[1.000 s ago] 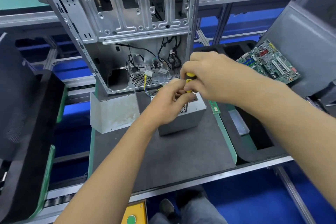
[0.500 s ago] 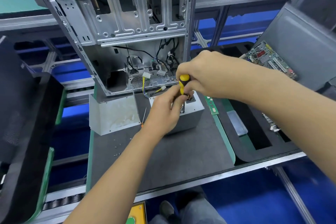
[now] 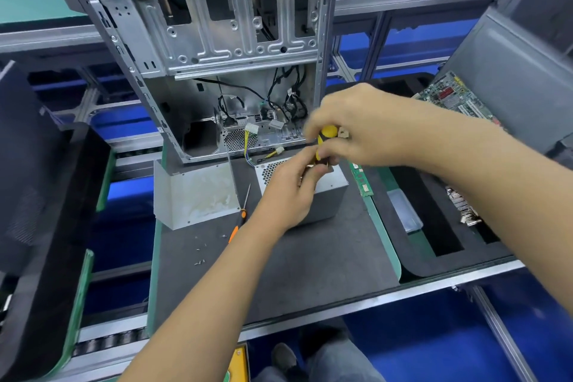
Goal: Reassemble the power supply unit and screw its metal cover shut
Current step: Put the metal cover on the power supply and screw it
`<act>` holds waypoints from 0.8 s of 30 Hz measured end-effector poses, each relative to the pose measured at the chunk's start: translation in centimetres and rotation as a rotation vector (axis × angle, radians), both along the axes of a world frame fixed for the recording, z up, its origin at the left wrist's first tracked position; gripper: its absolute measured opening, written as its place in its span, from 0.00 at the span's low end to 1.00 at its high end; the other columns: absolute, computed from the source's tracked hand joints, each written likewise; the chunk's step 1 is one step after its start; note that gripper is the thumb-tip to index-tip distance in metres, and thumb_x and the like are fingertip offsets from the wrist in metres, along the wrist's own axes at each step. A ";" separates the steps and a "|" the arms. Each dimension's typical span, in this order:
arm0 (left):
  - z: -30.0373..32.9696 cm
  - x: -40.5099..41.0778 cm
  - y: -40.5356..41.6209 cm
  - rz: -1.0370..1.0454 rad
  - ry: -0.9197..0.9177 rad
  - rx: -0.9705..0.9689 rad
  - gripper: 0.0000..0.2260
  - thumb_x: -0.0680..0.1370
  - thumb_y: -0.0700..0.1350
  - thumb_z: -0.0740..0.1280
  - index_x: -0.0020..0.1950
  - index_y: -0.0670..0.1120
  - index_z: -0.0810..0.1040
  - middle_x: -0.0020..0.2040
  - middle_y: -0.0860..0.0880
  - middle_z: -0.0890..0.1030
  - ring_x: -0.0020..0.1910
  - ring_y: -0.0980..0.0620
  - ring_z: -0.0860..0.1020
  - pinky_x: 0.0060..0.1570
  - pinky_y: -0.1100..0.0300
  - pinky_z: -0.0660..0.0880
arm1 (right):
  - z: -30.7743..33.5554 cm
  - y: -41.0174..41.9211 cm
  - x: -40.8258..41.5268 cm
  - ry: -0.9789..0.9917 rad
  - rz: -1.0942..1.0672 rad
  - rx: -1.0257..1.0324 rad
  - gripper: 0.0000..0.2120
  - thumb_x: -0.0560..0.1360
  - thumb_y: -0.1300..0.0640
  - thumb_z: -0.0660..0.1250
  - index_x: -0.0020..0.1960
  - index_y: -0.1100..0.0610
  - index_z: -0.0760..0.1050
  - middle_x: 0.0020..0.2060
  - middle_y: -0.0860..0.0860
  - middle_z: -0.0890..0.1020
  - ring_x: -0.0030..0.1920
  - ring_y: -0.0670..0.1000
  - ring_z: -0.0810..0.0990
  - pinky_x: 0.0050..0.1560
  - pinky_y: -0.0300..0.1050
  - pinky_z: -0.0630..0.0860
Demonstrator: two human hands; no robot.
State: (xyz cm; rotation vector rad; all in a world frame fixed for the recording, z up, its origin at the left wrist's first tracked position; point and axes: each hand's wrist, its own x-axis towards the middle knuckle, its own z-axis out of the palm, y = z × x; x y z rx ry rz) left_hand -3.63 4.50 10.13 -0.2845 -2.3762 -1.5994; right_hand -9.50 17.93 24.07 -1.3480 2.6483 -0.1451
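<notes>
PSU [image 3: 325,195]: grey metal box with honeycomb vent, on the table's dark mat at centre, at 6 o'clock from the open case [image 3: 217,56].
Change: view has shifted; an orange screwdriver [image 3: 238,220] now shows more fully at the PSU's 9 o'clock.
Right hand [image 3: 356,124]: blurred, fingers clamped on yellow-black screwdriver [image 3: 325,139] upright over the PSU top.
Left hand [image 3: 288,192]: fingers pinched together at the tool's lower end.
Mat [image 3: 310,257]: matte, a few loose screws [image 3: 201,254] at 8 o'clock.

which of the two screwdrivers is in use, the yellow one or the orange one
The yellow screwdriver: the right hand grips its handle over the power supply. The orange screwdriver lies untouched on the mat, left of the unit.
</notes>
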 end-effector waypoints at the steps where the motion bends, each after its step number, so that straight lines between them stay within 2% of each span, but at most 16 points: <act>1: 0.0 -0.1 0.0 0.005 0.005 0.016 0.09 0.80 0.33 0.62 0.57 0.41 0.78 0.45 0.59 0.77 0.45 0.70 0.75 0.47 0.76 0.67 | -0.1 -0.2 0.0 0.059 0.003 0.020 0.10 0.79 0.52 0.65 0.60 0.48 0.78 0.50 0.48 0.75 0.54 0.52 0.74 0.57 0.50 0.73; 2: -0.1 -0.1 0.1 0.004 0.011 0.049 0.09 0.80 0.33 0.63 0.57 0.42 0.78 0.46 0.56 0.76 0.45 0.69 0.75 0.48 0.75 0.68 | -0.2 -0.3 0.1 0.119 -0.016 0.050 0.09 0.80 0.52 0.63 0.58 0.49 0.79 0.49 0.49 0.75 0.55 0.54 0.74 0.54 0.48 0.71; 4: -0.1 -0.1 0.3 0.083 0.005 0.149 0.12 0.75 0.36 0.71 0.55 0.50 0.79 0.43 0.55 0.76 0.43 0.62 0.75 0.46 0.65 0.72 | -0.9 -0.5 0.3 0.218 -0.057 0.083 0.12 0.81 0.49 0.61 0.56 0.53 0.79 0.48 0.51 0.76 0.50 0.55 0.73 0.48 0.45 0.64; 6: -0.1 -0.1 0.8 0.232 0.002 0.219 0.16 0.68 0.41 0.78 0.49 0.57 0.78 0.38 0.54 0.78 0.39 0.55 0.75 0.43 0.59 0.73 | -1.6 -1.1 0.6 0.315 -0.100 0.113 0.15 0.80 0.47 0.60 0.51 0.57 0.78 0.41 0.53 0.75 0.42 0.57 0.72 0.43 0.47 0.66; 9: -0.1 0.0 1.5 0.324 0.034 0.208 0.16 0.68 0.43 0.78 0.42 0.56 0.73 0.36 0.59 0.78 0.36 0.59 0.75 0.40 0.65 0.71 | -1.9 -1.3 0.5 0.404 -0.246 0.085 0.23 0.80 0.40 0.59 0.38 0.58 0.69 0.31 0.52 0.63 0.33 0.56 0.67 0.34 0.47 0.64; 10: -0.2 0.1 1.6 0.318 0.042 0.176 0.15 0.70 0.42 0.77 0.43 0.56 0.72 0.36 0.61 0.78 0.36 0.60 0.76 0.40 0.67 0.71 | -1.9 -1.1 0.4 0.374 -0.258 0.072 0.23 0.80 0.39 0.60 0.39 0.58 0.70 0.32 0.52 0.65 0.33 0.56 0.67 0.34 0.47 0.65; 12: -0.4 0.2 1.2 0.276 0.078 0.100 0.14 0.75 0.39 0.72 0.48 0.56 0.73 0.39 0.65 0.79 0.39 0.64 0.77 0.41 0.71 0.70 | -1.5 -0.7 0.1 0.178 -0.185 0.037 0.19 0.76 0.39 0.66 0.55 0.53 0.75 0.41 0.51 0.74 0.42 0.57 0.74 0.42 0.50 0.73; 13: -0.6 0.3 0.8 0.250 0.076 0.089 0.11 0.77 0.37 0.69 0.51 0.53 0.74 0.41 0.64 0.81 0.41 0.64 0.78 0.41 0.69 0.71 | -1.3 -0.5 0.0 0.086 -0.129 0.030 0.20 0.75 0.42 0.69 0.62 0.51 0.72 0.46 0.48 0.75 0.46 0.55 0.74 0.46 0.50 0.72; 15: -0.8 0.5 0.2 0.178 0.036 0.102 0.07 0.80 0.36 0.65 0.56 0.45 0.76 0.45 0.58 0.83 0.45 0.63 0.80 0.45 0.61 0.75 | -1.1 -0.3 -0.1 0.077 -0.048 0.019 0.16 0.77 0.51 0.68 0.63 0.49 0.71 0.46 0.47 0.74 0.48 0.53 0.73 0.46 0.48 0.68; 17: -0.8 0.4 0.1 0.135 0.049 0.072 0.08 0.80 0.38 0.65 0.58 0.44 0.78 0.45 0.59 0.82 0.46 0.65 0.80 0.45 0.65 0.74 | -0.9 -0.1 -0.2 0.139 -0.074 0.036 0.10 0.78 0.52 0.66 0.58 0.50 0.72 0.40 0.49 0.72 0.47 0.59 0.76 0.46 0.51 0.72; 19: -0.7 0.4 0.4 0.144 0.043 0.084 0.10 0.75 0.42 0.71 0.55 0.50 0.78 0.41 0.63 0.80 0.42 0.63 0.78 0.44 0.69 0.71 | -0.9 -0.2 -0.1 0.203 -0.069 0.033 0.11 0.78 0.47 0.65 0.51 0.55 0.72 0.34 0.49 0.67 0.42 0.62 0.76 0.43 0.54 0.76; 20: -0.6 0.4 0.6 0.173 0.034 0.106 0.12 0.71 0.44 0.75 0.51 0.54 0.78 0.38 0.64 0.78 0.40 0.61 0.76 0.43 0.69 0.70 | -0.9 -0.3 0.0 0.250 -0.067 0.045 0.15 0.78 0.44 0.64 0.48 0.57 0.72 0.32 0.50 0.66 0.38 0.60 0.75 0.39 0.52 0.75; 22: -0.8 0.3 1.1 0.263 0.025 0.150 0.15 0.68 0.44 0.78 0.44 0.57 0.75 0.36 0.63 0.77 0.36 0.60 0.74 0.40 0.69 0.69 | -1.2 -0.7 0.3 0.334 -0.098 0.063 0.19 0.78 0.41 0.61 0.42 0.57 0.69 0.30 0.51 0.63 0.30 0.54 0.67 0.31 0.46 0.64; 24: -1.0 0.3 1.3 0.287 0.035 0.145 0.14 0.71 0.42 0.77 0.42 0.57 0.74 0.34 0.63 0.76 0.33 0.60 0.73 0.37 0.69 0.68 | -1.4 -0.8 0.6 0.420 -0.180 0.117 0.23 0.78 0.36 0.57 0.38 0.56 0.67 0.30 0.51 0.62 0.28 0.52 0.62 0.30 0.44 0.57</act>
